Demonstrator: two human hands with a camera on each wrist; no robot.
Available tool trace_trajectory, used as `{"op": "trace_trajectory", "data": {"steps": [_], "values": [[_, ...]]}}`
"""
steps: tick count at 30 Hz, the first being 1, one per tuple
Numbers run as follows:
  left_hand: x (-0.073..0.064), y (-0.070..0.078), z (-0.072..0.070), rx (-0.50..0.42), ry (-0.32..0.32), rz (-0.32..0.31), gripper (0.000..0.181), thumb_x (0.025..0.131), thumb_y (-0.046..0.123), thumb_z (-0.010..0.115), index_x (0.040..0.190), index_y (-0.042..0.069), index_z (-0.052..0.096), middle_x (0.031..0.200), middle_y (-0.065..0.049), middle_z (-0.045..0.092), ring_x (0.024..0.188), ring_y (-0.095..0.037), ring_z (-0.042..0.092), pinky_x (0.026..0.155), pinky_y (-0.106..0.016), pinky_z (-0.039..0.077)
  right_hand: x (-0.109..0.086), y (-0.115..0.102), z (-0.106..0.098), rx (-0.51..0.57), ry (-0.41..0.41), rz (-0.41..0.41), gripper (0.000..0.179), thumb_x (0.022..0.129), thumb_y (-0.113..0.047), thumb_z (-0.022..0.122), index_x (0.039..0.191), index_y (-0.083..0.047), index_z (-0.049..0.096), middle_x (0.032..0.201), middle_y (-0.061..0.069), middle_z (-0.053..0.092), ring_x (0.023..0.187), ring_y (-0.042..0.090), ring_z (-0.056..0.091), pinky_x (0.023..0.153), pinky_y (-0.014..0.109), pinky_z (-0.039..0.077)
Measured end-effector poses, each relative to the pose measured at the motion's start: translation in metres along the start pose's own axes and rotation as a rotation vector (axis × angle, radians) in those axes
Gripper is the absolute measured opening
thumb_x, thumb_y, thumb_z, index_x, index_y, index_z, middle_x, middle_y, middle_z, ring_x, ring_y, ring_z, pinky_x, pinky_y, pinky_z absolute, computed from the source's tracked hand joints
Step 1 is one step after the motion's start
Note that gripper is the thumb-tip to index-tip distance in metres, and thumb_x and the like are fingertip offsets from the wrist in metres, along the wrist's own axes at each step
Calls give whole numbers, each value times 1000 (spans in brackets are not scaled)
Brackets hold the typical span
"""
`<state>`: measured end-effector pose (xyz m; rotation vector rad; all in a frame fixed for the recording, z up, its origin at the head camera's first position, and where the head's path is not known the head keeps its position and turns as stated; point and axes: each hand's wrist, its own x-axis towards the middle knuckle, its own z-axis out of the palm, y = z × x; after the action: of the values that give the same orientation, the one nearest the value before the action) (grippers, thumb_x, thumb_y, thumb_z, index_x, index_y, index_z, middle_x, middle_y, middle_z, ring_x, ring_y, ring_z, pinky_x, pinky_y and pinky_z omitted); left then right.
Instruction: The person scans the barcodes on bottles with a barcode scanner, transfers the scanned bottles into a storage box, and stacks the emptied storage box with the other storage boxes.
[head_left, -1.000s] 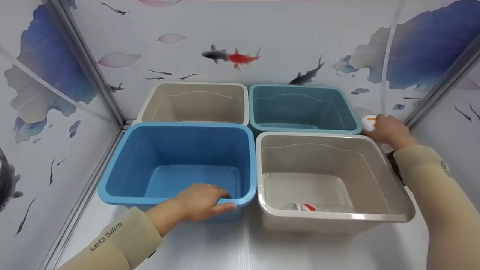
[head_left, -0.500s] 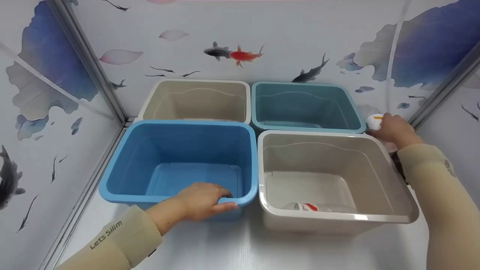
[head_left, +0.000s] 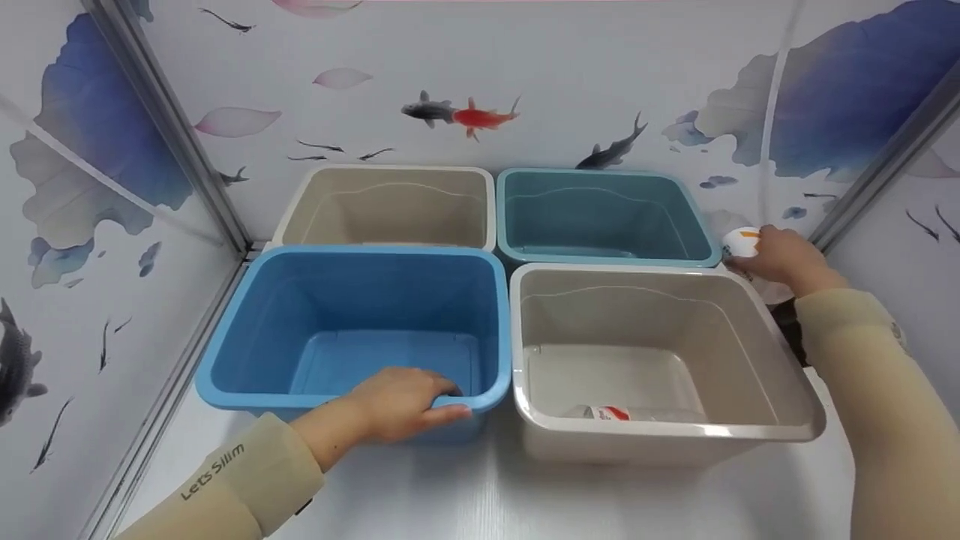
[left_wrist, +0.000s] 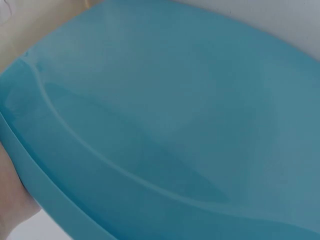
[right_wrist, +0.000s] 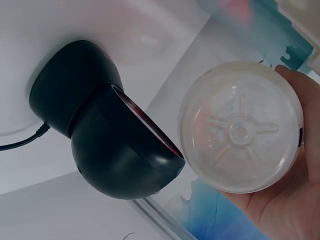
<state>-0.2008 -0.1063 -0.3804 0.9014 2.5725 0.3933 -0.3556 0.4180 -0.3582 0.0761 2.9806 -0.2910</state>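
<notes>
My left hand (head_left: 401, 405) grips the front rim of a blue plastic tub (head_left: 352, 400), thumb outside and fingers over the inner side. Its wrist view is mostly filled by the tub's blue wall (left_wrist: 165, 100). At the far right, my right hand (head_left: 787, 260) holds a plastic bottle (head_left: 741, 243) with white and orange on it. In the right wrist view, the bottle's clear round base (right_wrist: 241, 131) faces the camera. Close beside it stands a black rounded device (right_wrist: 120, 145) with a cable and a reddish-edged opening. The head view shows only a dark part of that device behind the sleeve.
A beige tub (head_left: 637, 429) at front right holds a clear bottle (head_left: 611, 413) with a red and white label. Behind stand a cream tub (head_left: 397, 169) and a teal tub (head_left: 600, 177). Printed panels with metal posts (head_left: 165, 127) enclose the white table (head_left: 480, 502).
The head view has shifted slightly and come back. My left hand stays on the blue rim. My right hand keeps the bottle at nearly the same place, with slightly more of its white part showing.
</notes>
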Motion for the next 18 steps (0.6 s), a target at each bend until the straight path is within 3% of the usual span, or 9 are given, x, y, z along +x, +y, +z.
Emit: {"op": "trace_trajectory", "data": {"steps": [13, 18], "values": [[0, 2, 0, 17, 27, 32, 56, 95, 54, 40, 119, 7, 62, 113, -6, 66, 105, -22, 61, 92, -44, 48, -16, -2, -23, 22, 155, -26, 78, 83, -43, 63, 122, 20, 37, 105, 38, 50, 86, 45, 50, 73, 55, 42], [0, 2, -1, 8, 20, 19, 55, 95, 54, 41, 119, 9, 62, 114, -5, 66, 105, -22, 61, 92, -44, 47, -22, -5, -31, 52, 171, -23, 78, 84, -41, 62, 126, 19, 34, 108, 38, 48, 89, 46, 47, 74, 55, 41]]}}
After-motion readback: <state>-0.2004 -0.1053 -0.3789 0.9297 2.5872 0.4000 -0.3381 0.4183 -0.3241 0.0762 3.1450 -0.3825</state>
